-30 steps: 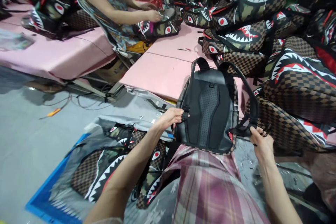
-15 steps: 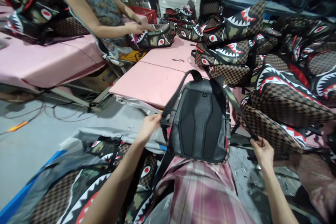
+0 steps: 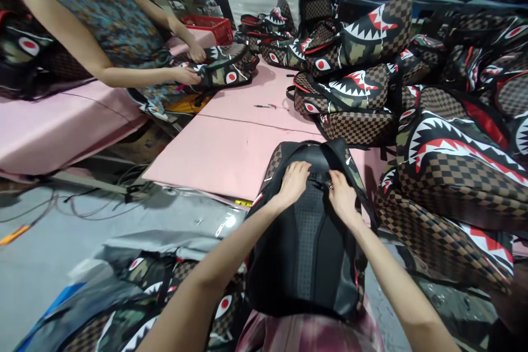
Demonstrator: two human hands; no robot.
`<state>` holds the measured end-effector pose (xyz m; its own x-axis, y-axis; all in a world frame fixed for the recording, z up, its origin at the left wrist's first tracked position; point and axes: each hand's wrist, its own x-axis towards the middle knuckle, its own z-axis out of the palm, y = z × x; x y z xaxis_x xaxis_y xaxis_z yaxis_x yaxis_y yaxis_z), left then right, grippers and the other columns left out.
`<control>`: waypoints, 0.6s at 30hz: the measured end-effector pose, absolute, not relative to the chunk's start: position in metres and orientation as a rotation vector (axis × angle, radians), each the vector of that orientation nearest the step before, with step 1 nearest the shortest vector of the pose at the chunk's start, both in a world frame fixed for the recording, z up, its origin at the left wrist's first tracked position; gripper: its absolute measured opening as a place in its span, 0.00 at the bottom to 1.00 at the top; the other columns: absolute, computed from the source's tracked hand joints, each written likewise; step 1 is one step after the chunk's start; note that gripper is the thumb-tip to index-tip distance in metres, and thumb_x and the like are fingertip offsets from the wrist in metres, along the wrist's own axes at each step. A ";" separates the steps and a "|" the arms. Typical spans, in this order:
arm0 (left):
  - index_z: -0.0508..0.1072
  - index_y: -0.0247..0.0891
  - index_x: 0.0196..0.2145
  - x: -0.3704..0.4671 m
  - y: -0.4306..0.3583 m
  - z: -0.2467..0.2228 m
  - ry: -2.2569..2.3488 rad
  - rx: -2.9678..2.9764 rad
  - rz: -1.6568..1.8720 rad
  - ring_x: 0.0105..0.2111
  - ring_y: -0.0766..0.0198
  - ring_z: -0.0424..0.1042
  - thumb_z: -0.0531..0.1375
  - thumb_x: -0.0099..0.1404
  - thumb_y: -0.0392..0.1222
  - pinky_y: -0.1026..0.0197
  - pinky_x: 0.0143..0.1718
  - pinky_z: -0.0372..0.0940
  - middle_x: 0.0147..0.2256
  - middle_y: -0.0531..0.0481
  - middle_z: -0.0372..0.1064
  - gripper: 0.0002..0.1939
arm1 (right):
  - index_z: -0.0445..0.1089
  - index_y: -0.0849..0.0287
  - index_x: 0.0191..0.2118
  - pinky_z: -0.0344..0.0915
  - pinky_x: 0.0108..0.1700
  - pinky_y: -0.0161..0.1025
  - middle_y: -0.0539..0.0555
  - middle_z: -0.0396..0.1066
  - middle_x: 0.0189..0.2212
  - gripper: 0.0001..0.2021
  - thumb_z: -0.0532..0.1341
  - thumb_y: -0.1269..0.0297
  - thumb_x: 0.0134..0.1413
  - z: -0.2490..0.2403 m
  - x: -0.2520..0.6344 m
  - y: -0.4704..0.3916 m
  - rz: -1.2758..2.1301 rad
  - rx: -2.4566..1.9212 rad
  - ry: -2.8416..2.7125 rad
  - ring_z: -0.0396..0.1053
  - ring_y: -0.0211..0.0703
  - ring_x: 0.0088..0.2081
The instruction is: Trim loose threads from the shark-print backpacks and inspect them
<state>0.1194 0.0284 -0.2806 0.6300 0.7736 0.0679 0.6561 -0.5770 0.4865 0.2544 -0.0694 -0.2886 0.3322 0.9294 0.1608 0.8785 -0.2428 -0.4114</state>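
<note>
Backpack [image 3: 307, 256] directly in front of the body, black padded back panel facing up. Long axis runs away from the wearer: top end over the near part of the pink bench [image 3: 223, 148], lower end past the bench edge, against the plaid garment [image 3: 305, 335]. Whether the lap carries weight cannot be told.

Left hand [image 3: 295, 182] and right hand [image 3: 343, 195] both over the upper part of the panel, one each side of its centre line, fingertips turned inward. Between them a thin black strap piece [image 3: 318, 183] lies crosswise to the backpack's long axis. Each hand appears pinched on its own end of it — one part or two, too small to tell. Neither hand is clearly nearer; the gap between fingertips is the relation that counts, narrow and nearly level across the panel.

Edges and room: the bench top widens to the left, with a pen-like item [image 3: 264, 106] well beyond the backpack and a yellow strip [image 3: 243, 203] at the near edge. Right side tighter — stacked backpacks [image 3: 457, 187] stand just beside the right forearm. A co-worker's hands [image 3: 190, 69] rest on another backpack [image 3: 231, 69], well apart, far left.
</note>
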 end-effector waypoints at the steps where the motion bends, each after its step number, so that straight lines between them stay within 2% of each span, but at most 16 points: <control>1: 0.69 0.31 0.48 0.129 0.050 -0.274 1.150 2.405 0.292 0.51 0.54 0.64 0.46 0.68 0.37 0.53 0.52 0.57 0.48 0.37 0.68 0.17 | 0.62 0.62 0.54 0.64 0.35 0.40 0.64 0.64 0.52 0.20 0.50 0.74 0.56 -0.287 0.269 -0.057 0.113 -2.250 -1.600 0.70 0.48 0.38; 2: 0.72 0.31 0.43 0.137 0.069 -0.269 1.138 2.381 0.202 0.46 0.55 0.68 0.47 0.68 0.39 0.55 0.49 0.60 0.42 0.37 0.71 0.16 | 0.64 0.63 0.52 0.62 0.34 0.38 0.64 0.67 0.48 0.17 0.50 0.72 0.58 -0.284 0.284 -0.047 0.106 -2.293 -1.623 0.70 0.46 0.36; 4: 0.75 0.33 0.30 0.148 0.102 -0.261 1.072 2.343 0.052 0.35 0.57 0.72 0.52 0.65 0.45 0.60 0.41 0.63 0.29 0.41 0.73 0.16 | 0.69 0.63 0.40 0.59 0.32 0.36 0.59 0.71 0.35 0.12 0.51 0.65 0.61 -0.277 0.308 -0.033 0.239 -2.286 -1.738 0.68 0.43 0.31; 6: 0.72 0.34 0.18 0.158 0.123 -0.262 1.016 2.291 -0.100 0.27 0.59 0.71 0.59 0.58 0.51 0.63 0.34 0.63 0.19 0.45 0.70 0.19 | 0.68 0.61 0.28 0.56 0.29 0.34 0.53 0.68 0.22 0.16 0.53 0.57 0.60 -0.270 0.322 -0.029 0.478 -2.176 -1.901 0.65 0.39 0.26; 8: 0.68 0.35 0.12 0.169 0.131 -0.269 1.015 2.232 -0.208 0.21 0.61 0.69 0.64 0.52 0.52 0.64 0.30 0.62 0.13 0.47 0.64 0.21 | 0.64 0.60 0.23 0.54 0.28 0.33 0.50 0.64 0.20 0.16 0.56 0.55 0.58 -0.266 0.324 -0.034 0.623 -1.995 -2.029 0.63 0.37 0.24; 10: 0.66 0.35 0.10 0.178 0.129 -0.279 1.057 2.176 -0.243 0.19 0.62 0.67 0.67 0.48 0.49 0.64 0.28 0.61 0.10 0.49 0.60 0.20 | 0.63 0.60 0.23 0.53 0.28 0.32 0.50 0.64 0.22 0.13 0.58 0.61 0.56 -0.263 0.317 -0.047 0.626 -1.787 -2.134 0.62 0.36 0.25; 13: 0.67 0.35 0.13 0.184 0.117 -0.293 1.095 2.104 -0.173 0.20 0.62 0.67 0.66 0.47 0.39 0.64 0.27 0.60 0.12 0.50 0.61 0.14 | 0.61 0.60 0.23 0.52 0.26 0.33 0.51 0.62 0.24 0.11 0.54 0.69 0.56 -0.264 0.305 -0.070 0.582 -1.585 -2.238 0.60 0.35 0.24; 18: 0.68 0.33 0.18 0.177 0.098 -0.303 1.113 1.961 0.041 0.28 0.59 0.69 0.58 0.49 0.28 0.62 0.31 0.59 0.19 0.46 0.65 0.06 | 0.58 0.59 0.21 0.50 0.25 0.33 0.49 0.57 0.22 0.15 0.51 0.66 0.60 -0.266 0.303 -0.087 0.613 -1.489 -2.208 0.55 0.33 0.21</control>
